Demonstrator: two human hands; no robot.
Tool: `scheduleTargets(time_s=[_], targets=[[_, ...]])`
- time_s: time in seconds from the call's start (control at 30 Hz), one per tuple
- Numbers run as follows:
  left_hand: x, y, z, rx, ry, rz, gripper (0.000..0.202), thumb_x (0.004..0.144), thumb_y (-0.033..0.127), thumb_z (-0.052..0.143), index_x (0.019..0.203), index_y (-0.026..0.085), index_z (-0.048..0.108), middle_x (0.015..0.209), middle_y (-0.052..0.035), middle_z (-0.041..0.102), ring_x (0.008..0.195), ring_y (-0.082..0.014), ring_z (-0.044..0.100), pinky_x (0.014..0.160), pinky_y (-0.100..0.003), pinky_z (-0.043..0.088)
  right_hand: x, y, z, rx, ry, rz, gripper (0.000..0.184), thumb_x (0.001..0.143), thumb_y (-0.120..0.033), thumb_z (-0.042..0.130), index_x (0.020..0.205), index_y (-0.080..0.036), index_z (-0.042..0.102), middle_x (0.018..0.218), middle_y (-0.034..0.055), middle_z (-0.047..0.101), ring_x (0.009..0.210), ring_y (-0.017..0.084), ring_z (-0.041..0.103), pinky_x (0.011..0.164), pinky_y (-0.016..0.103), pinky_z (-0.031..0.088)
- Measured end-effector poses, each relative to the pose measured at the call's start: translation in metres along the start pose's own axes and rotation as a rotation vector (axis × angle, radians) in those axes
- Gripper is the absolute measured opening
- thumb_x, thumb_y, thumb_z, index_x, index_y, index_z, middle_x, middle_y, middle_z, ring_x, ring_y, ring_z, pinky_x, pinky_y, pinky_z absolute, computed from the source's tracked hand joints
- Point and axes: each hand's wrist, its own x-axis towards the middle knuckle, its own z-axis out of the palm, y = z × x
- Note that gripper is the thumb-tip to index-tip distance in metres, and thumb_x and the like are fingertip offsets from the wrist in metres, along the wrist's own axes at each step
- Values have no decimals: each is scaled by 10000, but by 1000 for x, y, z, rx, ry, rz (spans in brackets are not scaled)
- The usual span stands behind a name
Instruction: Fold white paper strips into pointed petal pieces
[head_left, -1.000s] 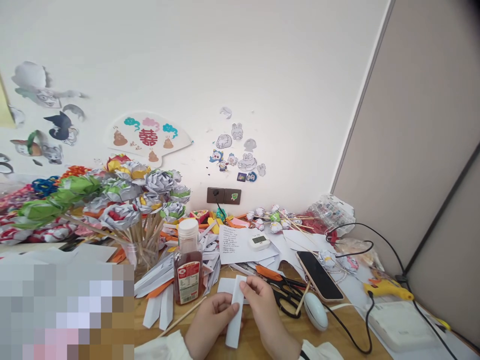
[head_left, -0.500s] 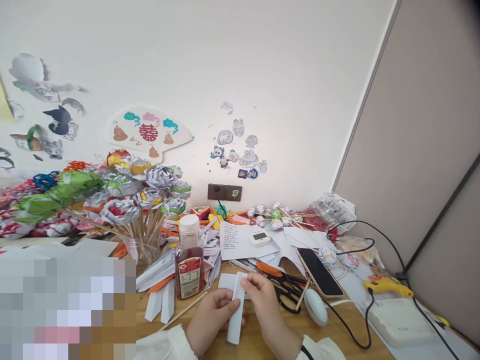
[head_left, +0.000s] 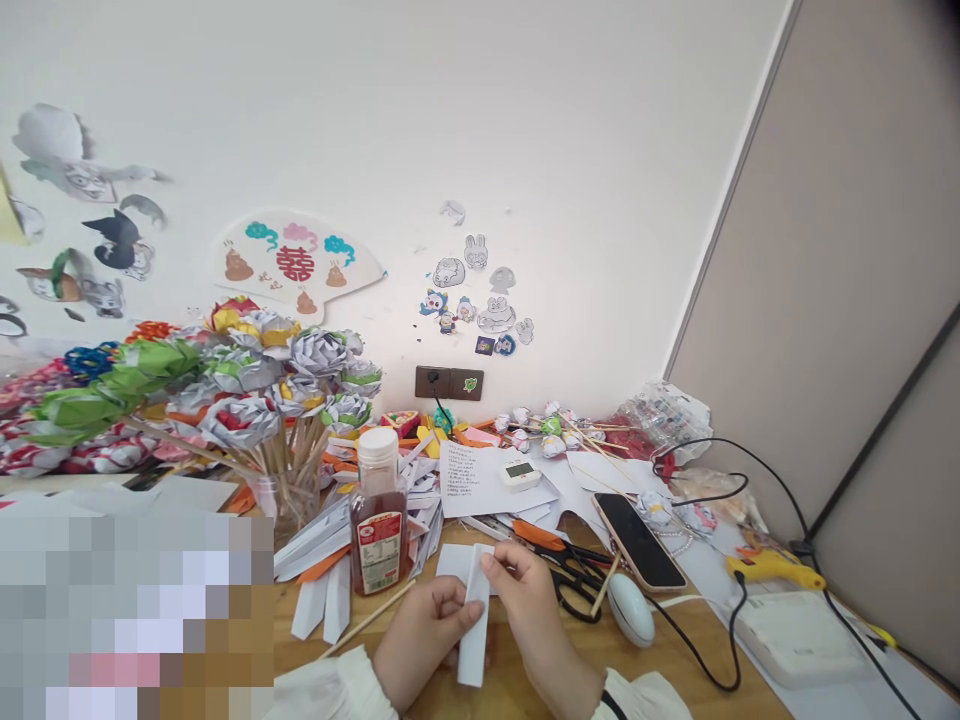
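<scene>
A narrow folded strip of white paper point(head_left: 474, 640) stands tilted between my hands above the wooden table. My left hand point(head_left: 431, 625) grips its left edge, thumb on the front face and fingers partly hidden behind. Near the top right corner, my right hand point(head_left: 521, 600) pinches the strip between thumb and fingers. Behind it lies another white sheet of paper point(head_left: 452, 562), partly covered by the hands. Close to my left hand is a thin wooden stick point(head_left: 371, 618), and black-handled scissors point(head_left: 577, 590) lie beyond my right hand.
A bottle of reddish-brown liquid point(head_left: 379, 530) stands left of the hands, beside folded paper strips point(head_left: 321, 600). Paper flowers on sticks point(head_left: 292, 390) fill the back left. To the right are a phone point(head_left: 641, 545), a white mouse point(head_left: 631, 608) and a yellow glue gun point(head_left: 776, 573) with cables.
Both hands keep their hold on the paper strip. The strip has turned very slightly in the fingers; otherwise little has moved.
</scene>
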Motion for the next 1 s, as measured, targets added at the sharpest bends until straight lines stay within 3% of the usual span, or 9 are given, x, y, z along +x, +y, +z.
scheduleTargets(time_s=[0.13,0.3,0.43,0.6,0.7,0.87,1.0], targets=[[-5,2,3,18,-37,-47,408,513,554,581,536,194,393,334,83,491,350,-134,539,337,-200,364,1,2,-2,8,37,-5,223,699,-308,526,541,-151,502,523,-32,431,518,104,383,482,201,324],[-10,4,6,77,-23,26,382,561,552,541,534,200,393,303,73,496,270,-101,474,293,-181,306,5,5,-5,44,67,-10,234,687,-334,532,544,-152,501,529,-37,433,524,104,390,494,204,329],[-6,1,6,77,-34,9,374,545,518,575,531,196,384,311,83,488,272,-91,482,313,-176,329,7,7,-7,68,97,26,232,662,-346,551,549,-150,503,505,-42,416,507,103,381,480,203,316],[-3,-5,4,127,6,40,347,565,484,575,548,179,411,365,65,525,245,-43,401,271,-143,264,9,4,-8,122,107,58,251,661,-355,559,538,-148,490,487,-48,398,491,98,376,478,204,314],[-3,-5,5,120,37,52,363,567,502,563,531,184,391,344,72,507,224,-28,355,257,-135,223,8,-1,-7,247,33,109,234,681,-358,553,589,-147,511,521,-39,447,512,104,419,512,211,351],[-2,-2,4,29,3,49,376,559,511,572,539,183,391,355,56,536,232,-36,375,262,-143,243,0,-8,-3,384,-224,191,228,677,-336,583,805,-147,580,693,12,575,650,137,518,622,242,398],[-3,0,5,-3,-1,21,393,515,515,602,561,176,408,363,52,547,239,-43,391,272,-157,274,-5,-5,-1,335,-279,233,216,611,-302,645,728,-129,591,629,8,579,589,131,519,537,219,386]])
